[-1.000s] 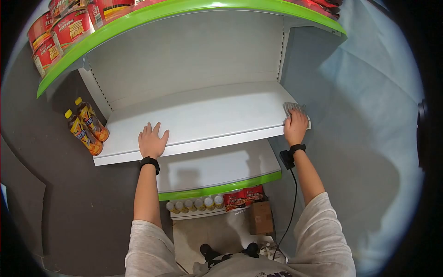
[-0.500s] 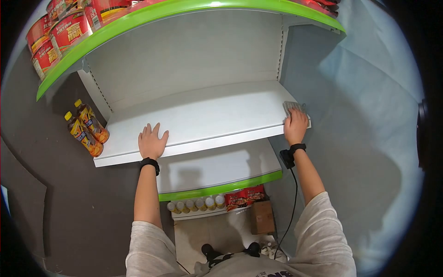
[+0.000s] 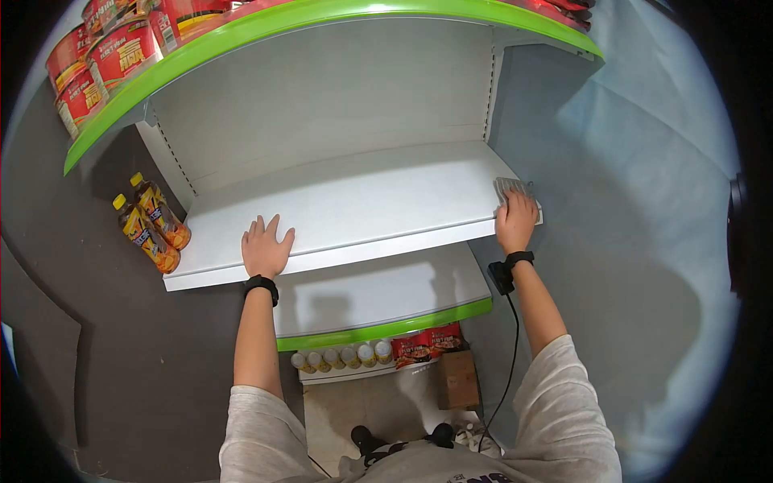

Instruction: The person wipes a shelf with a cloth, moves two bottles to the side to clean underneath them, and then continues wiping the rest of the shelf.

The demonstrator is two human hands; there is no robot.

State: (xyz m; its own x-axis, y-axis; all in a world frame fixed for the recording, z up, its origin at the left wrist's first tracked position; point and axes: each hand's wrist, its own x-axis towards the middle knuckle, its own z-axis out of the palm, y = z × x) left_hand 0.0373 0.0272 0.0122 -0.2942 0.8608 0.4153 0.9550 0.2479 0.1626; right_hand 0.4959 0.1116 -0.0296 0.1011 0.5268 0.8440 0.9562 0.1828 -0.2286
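Note:
My left hand [image 3: 266,247] lies flat on the white shelf [image 3: 354,197] at its front edge, fingers spread and holding nothing. At the shelf's right end, my right hand [image 3: 517,223] has its fingers closed over a grey, see-through ridged piece [image 3: 507,185]. The palm and fingers cover part of that piece, so its exact kind does not show. Two bottles of orange drink [image 3: 149,233] with yellow caps stand at the shelf's left end, left of my left hand.
Above is a green-edged shelf [image 3: 322,22] with red noodle tubs [image 3: 125,55]. A lower green-edged shelf [image 3: 378,294] sits beneath. Near the floor are several capped containers [image 3: 349,357], red packets [image 3: 427,344] and a cardboard box [image 3: 459,380]. A black cable [image 3: 515,338] hangs beside my right arm.

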